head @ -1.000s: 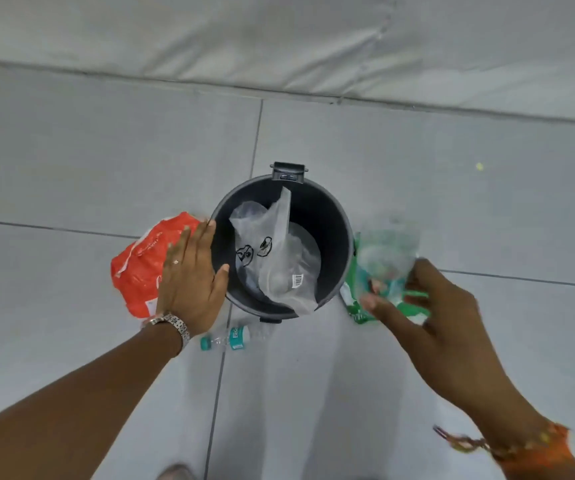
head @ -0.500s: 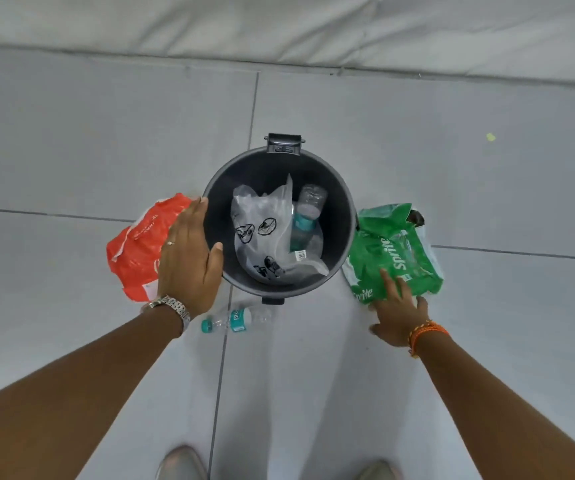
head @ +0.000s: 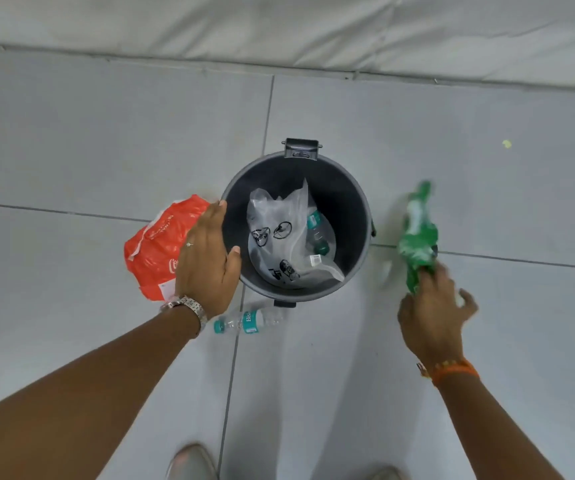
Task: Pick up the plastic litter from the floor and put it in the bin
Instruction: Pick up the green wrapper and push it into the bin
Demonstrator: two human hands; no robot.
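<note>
A round black bin (head: 355, 202) stands on the tiled floor. Inside it lie a clear plastic bag (head: 279, 244) and a clear bottle (head: 317, 233) with a teal label. My left hand (head: 206, 261) rests on the bin's left rim, thumb inside, fingers flat. My right hand (head: 431, 313) is to the right of the bin and grips the lower end of a green Sprite wrapper (head: 416, 237), which is lifted and blurred. A red plastic wrapper (head: 158, 251) lies on the floor left of the bin. A small clear bottle (head: 248, 320) lies just in front of the bin.
The floor is grey tile with dark joints. A white sheet or padded edge (head: 279, 26) runs along the far side. A small yellow speck (head: 507, 144) lies far right. The tips of my shoes (head: 189, 462) show at the bottom.
My right hand has closed on the green wrapper and raised it off the floor. My left hand has stayed on the bin's rim.
</note>
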